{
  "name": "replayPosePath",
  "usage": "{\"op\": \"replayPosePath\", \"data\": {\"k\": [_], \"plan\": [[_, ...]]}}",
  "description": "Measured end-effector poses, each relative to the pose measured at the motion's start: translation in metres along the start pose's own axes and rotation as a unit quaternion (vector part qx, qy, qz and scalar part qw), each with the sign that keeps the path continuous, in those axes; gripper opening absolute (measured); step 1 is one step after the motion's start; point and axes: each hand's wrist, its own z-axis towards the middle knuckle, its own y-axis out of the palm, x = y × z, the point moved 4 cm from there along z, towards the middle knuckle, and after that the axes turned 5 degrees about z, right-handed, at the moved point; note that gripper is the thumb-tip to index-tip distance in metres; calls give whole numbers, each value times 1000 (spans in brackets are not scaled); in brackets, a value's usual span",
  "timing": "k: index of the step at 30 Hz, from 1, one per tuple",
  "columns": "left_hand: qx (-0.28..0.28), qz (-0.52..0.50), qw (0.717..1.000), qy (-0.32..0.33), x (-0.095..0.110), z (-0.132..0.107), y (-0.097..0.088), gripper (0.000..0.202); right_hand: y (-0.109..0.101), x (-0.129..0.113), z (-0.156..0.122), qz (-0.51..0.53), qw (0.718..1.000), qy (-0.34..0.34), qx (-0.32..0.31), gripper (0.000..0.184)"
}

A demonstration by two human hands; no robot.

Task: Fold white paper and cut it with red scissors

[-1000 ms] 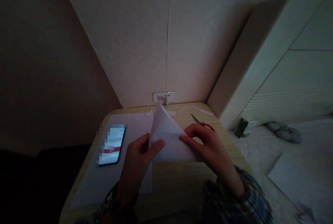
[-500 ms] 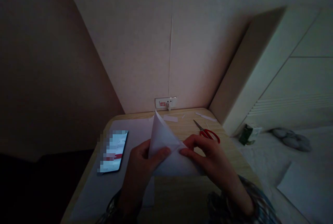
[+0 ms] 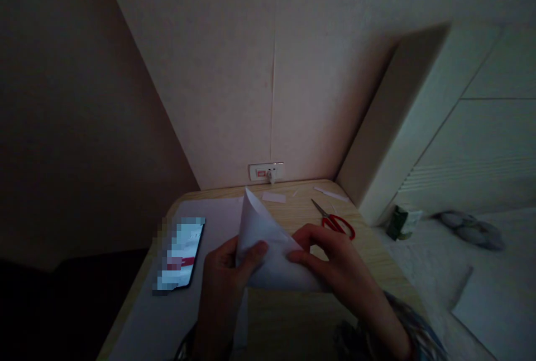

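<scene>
1. The left hand is pinching the folded paper, its thumb lying on the near face and its other fingers curling behind, nearly closed. Half a second ago that thumb was reaching closer to the right one; now it is resting farther from it.
2. The right hand is gripping the paper's right edge, thumb and forefinger closing on it with hardly any gap.
3. The paper is hanging between both hands, over the table; whether its lower edge is touching the wood, I cannot tell. Its upper corner is curling more roundly than before.
4. A paper scrap beyond it is now showing clear, where a second ago the folded paper was partly covering it.
5. The scissors are lying just beyond the right hand, handles showing more fully than a second ago.
6. The phone is still resting on a flat sheet, left of the left hand.
</scene>
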Motion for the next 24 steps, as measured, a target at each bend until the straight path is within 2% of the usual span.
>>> {"op": "replayPosePath", "data": {"k": [8,14,18,24], "plan": [[0,3,1000,20,-3,3,2,32,-1,1,-1,2,1000,24,-9,8],[16,0,1000,-11,0,0,2,32,3,3,3,-5,1000,22,-7,10],[27,15,999,-7,2,0,4,31,4,5,2,-6,1000,28,-7,9],[7,34,999,4,2,-2,8,32,1,7,1,-5,999,30,8,13]]}}
